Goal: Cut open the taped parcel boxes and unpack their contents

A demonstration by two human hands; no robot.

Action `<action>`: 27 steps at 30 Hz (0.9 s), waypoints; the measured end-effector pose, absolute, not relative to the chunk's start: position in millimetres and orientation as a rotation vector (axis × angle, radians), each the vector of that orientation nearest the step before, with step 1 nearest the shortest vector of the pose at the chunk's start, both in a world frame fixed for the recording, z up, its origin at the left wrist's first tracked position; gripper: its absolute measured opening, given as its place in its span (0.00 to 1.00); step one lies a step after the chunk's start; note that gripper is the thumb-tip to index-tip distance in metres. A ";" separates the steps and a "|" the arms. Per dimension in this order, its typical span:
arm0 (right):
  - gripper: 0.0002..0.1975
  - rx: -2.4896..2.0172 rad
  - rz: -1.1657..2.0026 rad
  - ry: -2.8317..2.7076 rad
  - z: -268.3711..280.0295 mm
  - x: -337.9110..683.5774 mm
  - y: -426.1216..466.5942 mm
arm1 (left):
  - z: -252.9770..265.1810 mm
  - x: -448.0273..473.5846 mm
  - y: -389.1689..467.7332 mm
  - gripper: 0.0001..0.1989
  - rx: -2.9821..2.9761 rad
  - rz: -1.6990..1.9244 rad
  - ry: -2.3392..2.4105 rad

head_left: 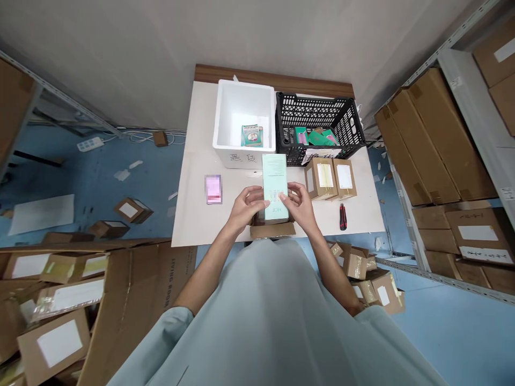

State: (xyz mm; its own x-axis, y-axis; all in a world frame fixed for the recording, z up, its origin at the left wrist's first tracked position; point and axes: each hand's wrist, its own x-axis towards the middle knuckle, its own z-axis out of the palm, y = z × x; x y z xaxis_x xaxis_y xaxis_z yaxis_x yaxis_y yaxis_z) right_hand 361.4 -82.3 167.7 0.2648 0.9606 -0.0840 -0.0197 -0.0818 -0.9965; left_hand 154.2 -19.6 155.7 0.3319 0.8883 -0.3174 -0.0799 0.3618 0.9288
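From the head view, both bare hands hold a light green box [276, 182] upright in the picture at the near edge of the white table [197, 214]. The left hand [248, 205] is half curled, its thumb on the box's face and its fingers by the side edge; the right hand [298, 203] grips the other side the same way. An open cardboard box [272, 231] lies under the green one's lower end; whether that end is inside it, I cannot tell. Beyond the hands stand a white foam bin [245, 96] with a small booklet-like pack [251, 136] in it and, just beside, a black crate [322, 107] with green packs [321, 138]. Two small taped cartons [322, 179] sit side by side in front of the crate, with a red and black cutter [343, 217] near them. Left of the hands lies a blurred pink-screened phone [213, 190]
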 end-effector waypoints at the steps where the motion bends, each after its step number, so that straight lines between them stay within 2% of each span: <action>1: 0.34 -1.415 1.025 -0.994 170.2 359.7 -86.1 | 153.9 156.5 -18.8 0.38 0.984 0.814 1.048; 6: 0.38 -1.681 0.732 -1.263 179.0 341.3 -103.4 | 144.9 173.0 -18.3 0.33 1.029 0.913 1.092; 9: 0.30 -1.835 0.534 -1.331 175.5 327.9 -104.2 | 141.1 184.7 -23.9 0.34 1.074 0.923 1.094; 12: 0.22 -1.888 0.475 -1.265 168.0 324.1 -100.3 | 140.5 189.1 -28.3 0.38 1.058 0.934 1.093; 15: 0.23 -1.743 0.671 -1.084 164.4 333.3 -96.9 | 142.9 180.8 -25.7 0.38 0.908 0.939 1.069; 18: 0.26 -1.411 1.098 -0.741 166.4 346.6 -96.4 | 145.7 167.1 -18.1 0.34 0.673 0.909 0.947; 21: 0.27 -1.121 1.436 -0.461 168.5 352.1 -98.7 | 147.4 160.3 -13.4 0.34 0.557 0.796 0.761; 27: 0.25 -0.852 1.682 -0.152 158.4 340.8 -104.3 | 153.1 168.8 -17.8 0.35 0.579 0.733 0.664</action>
State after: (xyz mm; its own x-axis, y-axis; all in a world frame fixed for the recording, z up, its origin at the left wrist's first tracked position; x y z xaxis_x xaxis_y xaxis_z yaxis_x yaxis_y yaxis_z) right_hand 340.8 -104.3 158.4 -0.0486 0.8916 -0.4502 -0.7963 -0.3067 -0.5214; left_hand 168.8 -17.8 153.1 0.5620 0.7550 -0.3377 -0.4108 0.6092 0.6783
